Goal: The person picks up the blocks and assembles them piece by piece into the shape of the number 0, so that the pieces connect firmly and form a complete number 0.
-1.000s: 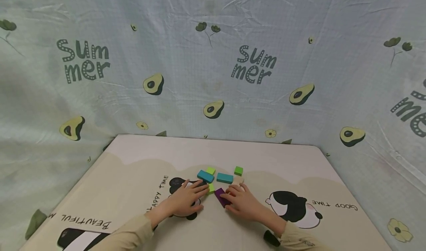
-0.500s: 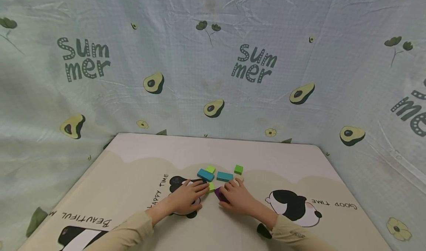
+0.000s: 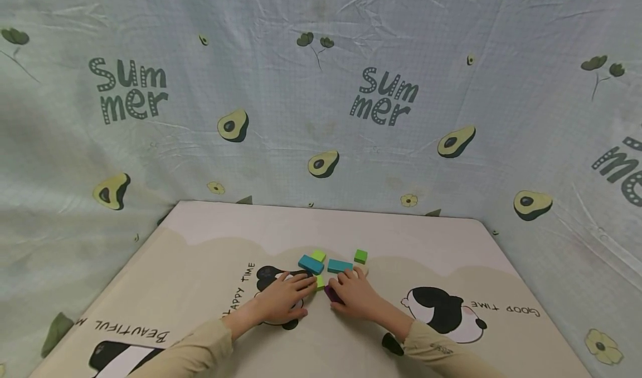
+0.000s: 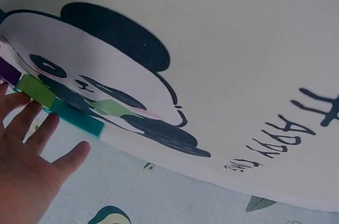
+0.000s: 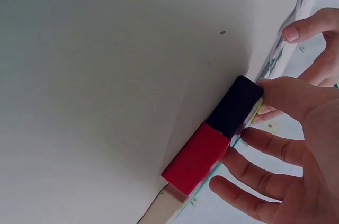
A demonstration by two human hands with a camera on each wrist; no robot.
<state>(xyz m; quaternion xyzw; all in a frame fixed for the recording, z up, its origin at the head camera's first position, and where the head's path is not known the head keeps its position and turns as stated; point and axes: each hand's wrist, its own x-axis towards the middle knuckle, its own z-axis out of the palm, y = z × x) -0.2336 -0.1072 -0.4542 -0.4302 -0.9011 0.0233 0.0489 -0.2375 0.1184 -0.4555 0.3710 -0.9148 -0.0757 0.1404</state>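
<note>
My left hand (image 3: 283, 301) rests on the table with fingers extended, fingertips touching a lime-green block (image 4: 36, 91). Under the right hand (image 3: 357, 297) lies a dark purple block (image 3: 332, 294), largely covered in the head view. In the right wrist view my thumb and index finger hold that purple block (image 5: 235, 106). A red block (image 5: 196, 159) lies end to end with it, and my middle finger is at the red block's side. Past the red one is a plain wooden block (image 5: 166, 203), whose far part is cut off by the frame.
Beyond the hands lie two teal blocks (image 3: 311, 264), a second lime block (image 3: 318, 255) and a green block (image 3: 360, 256). The table (image 3: 220, 222) has printed pandas and lettering. A patterned cloth (image 3: 281, 144) hangs behind and at the sides.
My right hand has shifted slightly forward and left and now covers more of the purple block. The left hand stays almost where it was.
</note>
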